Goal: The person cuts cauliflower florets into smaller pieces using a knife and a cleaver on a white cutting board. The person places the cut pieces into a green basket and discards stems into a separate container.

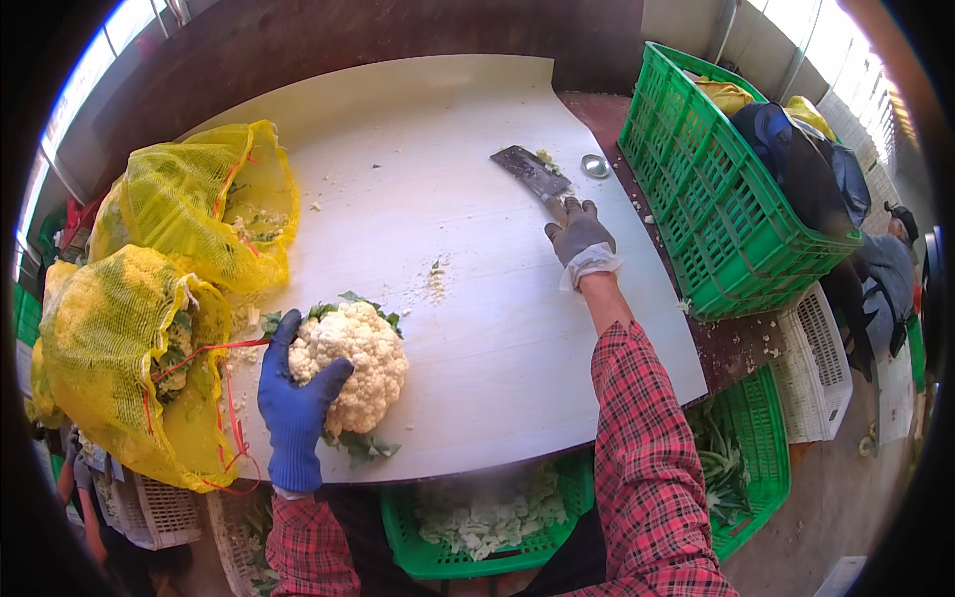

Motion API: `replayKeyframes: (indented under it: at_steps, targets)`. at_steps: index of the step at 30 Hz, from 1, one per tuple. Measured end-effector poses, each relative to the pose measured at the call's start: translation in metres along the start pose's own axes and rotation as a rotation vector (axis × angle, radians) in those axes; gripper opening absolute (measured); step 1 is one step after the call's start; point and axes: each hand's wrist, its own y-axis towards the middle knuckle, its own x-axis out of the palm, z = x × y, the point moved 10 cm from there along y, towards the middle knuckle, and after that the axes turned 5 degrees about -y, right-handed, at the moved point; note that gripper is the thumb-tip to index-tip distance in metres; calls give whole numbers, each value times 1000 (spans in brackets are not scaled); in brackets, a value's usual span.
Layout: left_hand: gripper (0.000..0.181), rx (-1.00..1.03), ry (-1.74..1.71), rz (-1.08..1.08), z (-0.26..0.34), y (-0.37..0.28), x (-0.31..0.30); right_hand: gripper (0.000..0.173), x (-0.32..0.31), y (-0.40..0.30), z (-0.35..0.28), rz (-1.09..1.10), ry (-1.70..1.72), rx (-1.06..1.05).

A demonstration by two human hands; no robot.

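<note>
My left hand (298, 403), in a blue knit glove, grips the left side of a whole cauliflower head (365, 366), thumb and fingers spread around it. A few green leaves stick out at its top and bottom edges. My right hand (586, 235), in a grey glove with a pale plastic cuff, is at the handle of a cleaver (531, 170). The handle runs between thumb and fingers, partly hidden; whether they are closed on it is unclear. The cleaver's dark blade lies flat on the white table sheet (485, 343), with cauliflower bits beside it.
Yellow mesh bags (112, 351) of cauliflower lie at the left, with red string trailing. A small round metal dish (595, 166) sits near the cleaver. A green crate (716, 194) with clothing stands at right. Below the table edge, a green basket (403, 537) holds cauliflower pieces. People are nearby.
</note>
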Motion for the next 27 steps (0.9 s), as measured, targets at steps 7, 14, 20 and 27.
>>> replayKeyframes:
  at_steps: [7, 14, 20, 27]
  targets:
    - [79, -36, -4, -39, -6, 1, -11, 36, 35, -12, 38, -198, -166, -3]
    - [82, -81, 7, -34, -1, -1, 2, 58, -22, -74, 139, -299, -1, 212]
    - [83, -50, 110, 39, 1, -3, -8, 56, -31, 30, 109, -127, -291, 88]
    - [80, -112, 73, 95, 2, 5, 5, 60, 86, 225, 117, -94, -257, 21]
